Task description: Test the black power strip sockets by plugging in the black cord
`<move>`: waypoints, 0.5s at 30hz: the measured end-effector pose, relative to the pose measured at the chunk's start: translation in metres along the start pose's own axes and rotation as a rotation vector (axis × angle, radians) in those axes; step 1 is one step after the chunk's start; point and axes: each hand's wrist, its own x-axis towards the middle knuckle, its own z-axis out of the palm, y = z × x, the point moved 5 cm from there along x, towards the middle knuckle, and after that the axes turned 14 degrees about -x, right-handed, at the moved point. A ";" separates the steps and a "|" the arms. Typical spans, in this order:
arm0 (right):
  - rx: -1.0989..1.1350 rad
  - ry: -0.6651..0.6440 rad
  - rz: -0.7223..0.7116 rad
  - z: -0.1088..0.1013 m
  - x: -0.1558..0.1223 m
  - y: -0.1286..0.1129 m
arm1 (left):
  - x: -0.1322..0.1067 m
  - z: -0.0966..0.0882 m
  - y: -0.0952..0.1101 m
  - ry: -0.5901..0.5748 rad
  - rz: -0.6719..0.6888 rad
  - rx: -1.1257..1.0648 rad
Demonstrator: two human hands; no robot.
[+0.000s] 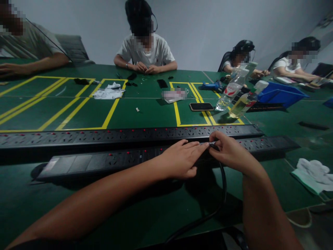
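Two long black power strips lie across the green table, the far one and the near one. My left hand rests flat on the near strip, fingers stretched toward the right. My right hand is closed in a pinch on a small thin metallic piece held right at my left fingertips, above the strip. A thick black cable drops from under my hands toward the table's front edge.
Yellow tape boxes mark the green table. Beyond lie a phone, two plastic bottles, a blue bin, white scraps and white gloves. Several other people sit at the far side, hands on the table.
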 end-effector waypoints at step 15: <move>0.581 0.239 0.082 -0.023 -0.006 -0.020 | 0.006 -0.007 0.001 0.052 -0.049 -0.014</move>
